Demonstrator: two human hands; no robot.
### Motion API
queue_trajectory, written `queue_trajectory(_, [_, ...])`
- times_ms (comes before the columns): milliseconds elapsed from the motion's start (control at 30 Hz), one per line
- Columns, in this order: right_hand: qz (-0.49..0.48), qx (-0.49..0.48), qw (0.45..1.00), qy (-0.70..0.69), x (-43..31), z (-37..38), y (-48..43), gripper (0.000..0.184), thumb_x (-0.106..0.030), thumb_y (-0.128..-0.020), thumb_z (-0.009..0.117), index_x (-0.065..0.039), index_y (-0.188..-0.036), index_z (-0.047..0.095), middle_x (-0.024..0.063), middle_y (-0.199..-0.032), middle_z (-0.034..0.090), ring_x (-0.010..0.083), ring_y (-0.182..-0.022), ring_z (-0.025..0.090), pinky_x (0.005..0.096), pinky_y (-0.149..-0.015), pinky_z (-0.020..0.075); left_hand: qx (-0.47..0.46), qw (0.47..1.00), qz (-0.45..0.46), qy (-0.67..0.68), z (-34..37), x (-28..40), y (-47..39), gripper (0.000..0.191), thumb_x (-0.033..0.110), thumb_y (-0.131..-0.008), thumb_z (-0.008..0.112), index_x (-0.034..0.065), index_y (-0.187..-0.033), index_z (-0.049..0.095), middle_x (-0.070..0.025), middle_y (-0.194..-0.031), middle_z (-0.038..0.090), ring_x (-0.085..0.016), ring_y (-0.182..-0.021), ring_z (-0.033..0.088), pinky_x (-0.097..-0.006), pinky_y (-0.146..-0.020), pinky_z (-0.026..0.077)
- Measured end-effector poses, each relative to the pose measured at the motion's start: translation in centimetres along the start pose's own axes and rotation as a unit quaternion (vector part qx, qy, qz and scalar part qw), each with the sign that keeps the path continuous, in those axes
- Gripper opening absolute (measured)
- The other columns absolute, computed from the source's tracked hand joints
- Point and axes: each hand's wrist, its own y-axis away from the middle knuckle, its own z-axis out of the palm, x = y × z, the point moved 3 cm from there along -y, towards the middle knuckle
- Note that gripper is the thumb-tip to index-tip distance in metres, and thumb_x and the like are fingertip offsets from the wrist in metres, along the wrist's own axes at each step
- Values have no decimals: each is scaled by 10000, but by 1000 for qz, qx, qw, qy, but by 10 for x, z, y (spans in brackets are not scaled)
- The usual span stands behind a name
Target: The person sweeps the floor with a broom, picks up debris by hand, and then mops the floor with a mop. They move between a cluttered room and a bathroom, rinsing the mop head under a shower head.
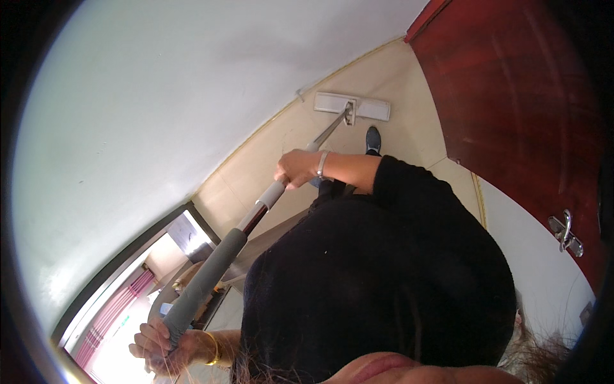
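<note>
A flat mop is held slantwise with both hands. Its white rectangular mop head (376, 109) lies on the tiled floor near the foot of the wall, in front of a dark shoe (373, 139). My right hand (297, 168), with a silver-coloured bracelet at the wrist, grips the metal mop pole (328, 132) partway down. At the lower left, my left hand (168, 348), with a gold-coloured bracelet, closes around the top end of the grey foam grip (206, 278). The underside of the mop head is hidden.
A pale wall (144, 96) runs along the left. On the right stands a dark red door (508, 96) with a metal lever handle (567, 233). At the lower left, a dark-framed opening (120, 264) shows a bright area with a pink curtain (115, 317).
</note>
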Motion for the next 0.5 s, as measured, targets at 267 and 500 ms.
queue_trajectory(267, [63,115,987,98,61,-63,53,157,-202,-618,614,-67,-664,547,124,-645,590,365,-675,595,480,-600,448,-359,917,-41,169,37,-106,2,356,421,-923,534,151,-694,497,10,-603,497,-102,-531,499,-266,-559,422])
queue_trajectory(500, [70,143,980,121,56,-33,-21,141,-95,-576,597,-97,-617,462,76,-595,510,303,-633,550,397,-709,394,-335,925,-44,172,-5,-112,-35,295,195,-733,649,139,-514,459,27,-425,488,-93,-399,520,-218,-464,419])
